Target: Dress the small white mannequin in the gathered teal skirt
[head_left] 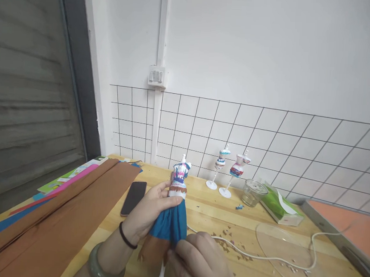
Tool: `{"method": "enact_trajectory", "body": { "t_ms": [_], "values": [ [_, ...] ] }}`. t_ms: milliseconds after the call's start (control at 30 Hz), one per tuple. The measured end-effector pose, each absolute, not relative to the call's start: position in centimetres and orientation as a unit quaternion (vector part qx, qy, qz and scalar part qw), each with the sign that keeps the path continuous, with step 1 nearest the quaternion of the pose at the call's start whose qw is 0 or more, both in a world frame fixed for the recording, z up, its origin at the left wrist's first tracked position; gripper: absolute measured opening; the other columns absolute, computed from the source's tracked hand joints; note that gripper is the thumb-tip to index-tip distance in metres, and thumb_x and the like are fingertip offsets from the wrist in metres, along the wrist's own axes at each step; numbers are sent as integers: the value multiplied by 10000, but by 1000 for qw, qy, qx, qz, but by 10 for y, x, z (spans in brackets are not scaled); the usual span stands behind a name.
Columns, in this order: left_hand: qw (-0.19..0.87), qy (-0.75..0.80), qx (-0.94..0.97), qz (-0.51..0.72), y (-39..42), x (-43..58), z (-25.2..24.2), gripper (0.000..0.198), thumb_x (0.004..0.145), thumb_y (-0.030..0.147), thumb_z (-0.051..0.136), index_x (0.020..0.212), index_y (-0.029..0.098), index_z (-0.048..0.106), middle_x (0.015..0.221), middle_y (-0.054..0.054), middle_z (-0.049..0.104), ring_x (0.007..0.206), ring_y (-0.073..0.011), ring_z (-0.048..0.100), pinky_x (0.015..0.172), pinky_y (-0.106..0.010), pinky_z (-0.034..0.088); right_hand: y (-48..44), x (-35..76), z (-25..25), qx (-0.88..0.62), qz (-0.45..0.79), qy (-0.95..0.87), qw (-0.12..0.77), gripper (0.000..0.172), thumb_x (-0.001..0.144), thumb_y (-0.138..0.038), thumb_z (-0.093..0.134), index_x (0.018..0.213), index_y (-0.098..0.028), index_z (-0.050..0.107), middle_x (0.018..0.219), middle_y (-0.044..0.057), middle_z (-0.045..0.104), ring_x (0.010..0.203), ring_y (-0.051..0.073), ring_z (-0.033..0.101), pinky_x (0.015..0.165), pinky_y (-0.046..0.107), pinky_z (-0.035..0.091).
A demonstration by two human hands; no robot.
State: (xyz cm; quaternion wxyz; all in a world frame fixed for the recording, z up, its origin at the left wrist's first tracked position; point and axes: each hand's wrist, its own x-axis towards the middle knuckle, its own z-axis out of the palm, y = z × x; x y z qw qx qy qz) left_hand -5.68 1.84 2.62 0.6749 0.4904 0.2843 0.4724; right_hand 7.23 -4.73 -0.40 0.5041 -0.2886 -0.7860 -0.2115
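Observation:
A miniature dress form [179, 177] stands upright before me, its white torso marked with blue, pink and brown. My left hand [152, 205] is closed around its waist, thumb across the front. Below hangs a gathered blue skirt [177, 220] with a brown lower band [154, 246]. My right hand [199, 259] has its fingers bent and pressed together at the skirt's lower right edge. Its fingertips partly hide that edge, and I cannot make out whether they grip anything besides it. The white stand [161, 273] shows under the skirt.
Brown sheets [85, 207] lie over coloured paper on the left, near a dark phone [134, 198]. Two more dress forms [221, 162] stand at the back, beside a glass jar [254, 192] and a green tissue pack [280, 205]. A white cable [268, 258] crosses scattered paper bits.

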Motion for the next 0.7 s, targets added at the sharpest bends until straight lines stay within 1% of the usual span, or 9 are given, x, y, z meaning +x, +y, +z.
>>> {"method": "enact_trajectory", "body": {
  "t_ms": [67, 167, 267, 300, 367, 433, 500, 600, 700],
  "values": [
    [671, 283, 503, 465, 19, -59, 27, 418, 685, 217, 708, 1076, 144, 582, 968, -100, 687, 893, -213, 628, 809, -316, 448, -47, 71, -3, -267, -228, -799, 489, 308, 877, -80, 381, 672, -193, 582, 533, 1, 590, 455, 121, 479, 429, 262, 373],
    [665, 276, 520, 458, 20, -63, 29, 408, 692, 214, 707, 1078, 157, 590, 1051, -109, 672, 1020, -240, 589, 867, -329, 432, -48, 71, -4, -228, -235, -818, 474, 240, 871, -96, 417, 774, -195, 612, 616, -8, 663, 491, 122, 512, 460, 264, 389],
    [663, 267, 537, 447, 20, -66, 33, 469, 689, 199, 710, 1135, 172, 569, 1115, -107, 649, 1103, -255, 541, 906, -346, 417, -51, 80, -8, -231, -177, -806, 515, 161, 898, -227, 432, 913, -221, 593, 675, 0, 668, 499, 124, 518, 465, 259, 386],
    [663, 261, 545, 443, 19, -67, 35, 491, 682, 191, 715, 1149, 176, 564, 1126, -105, 644, 1108, -255, 538, 906, -346, 418, -52, 84, -8, -249, -135, -790, 543, 163, 903, -268, 424, 929, -227, 580, 686, 12, 655, 527, 133, 534, 488, 263, 402],
    [664, 244, 562, 430, 17, -68, 36, 521, 672, 176, 722, 1167, 183, 558, 1145, -103, 632, 1100, -256, 541, 895, -344, 425, -51, 94, -7, -321, -30, -744, 585, 159, 890, -320, 437, 924, -227, 561, 731, 40, 631, 645, 166, 580, 589, 290, 449],
    [672, 224, 575, 410, 14, -68, 35, 543, 671, 167, 723, 1184, 184, 545, 1146, -107, 628, 1077, -256, 553, 870, -343, 435, -47, 103, -4, -422, 92, -683, 589, 128, 851, -339, 503, 898, -231, 553, 810, 53, 632, 783, 198, 597, 702, 320, 467],
    [684, 207, 581, 390, 12, -66, 33, 573, 671, 160, 723, 1208, 181, 522, 1116, -111, 639, 1050, -256, 569, 846, -344, 443, -42, 108, 0, -474, 219, -634, 570, 182, 796, -377, 579, 919, -245, 557, 916, 46, 645, 911, 213, 589, 785, 325, 467],
    [690, 190, 589, 375, 9, -64, 31, 613, 660, 133, 728, 1227, 170, 499, 1071, -113, 657, 1038, -255, 577, 862, -353, 433, -36, 112, 3, -436, 371, -621, 536, 306, 748, -412, 628, 1001, -257, 553, 1015, 36, 640, 1008, 214, 565, 830, 318, 466],
    [691, 175, 603, 359, 7, -63, 33, 601, 663, 119, 721, 1223, 168, 506, 1084, -119, 650, 1051, -262, 572, 888, -372, 424, -35, 114, 5, -408, 415, -639, 503, 321, 746, -349, 648, 1031, -238, 547, 1046, 49, 625, 1019, 209, 551, 879, 335, 434]
  ]
}}
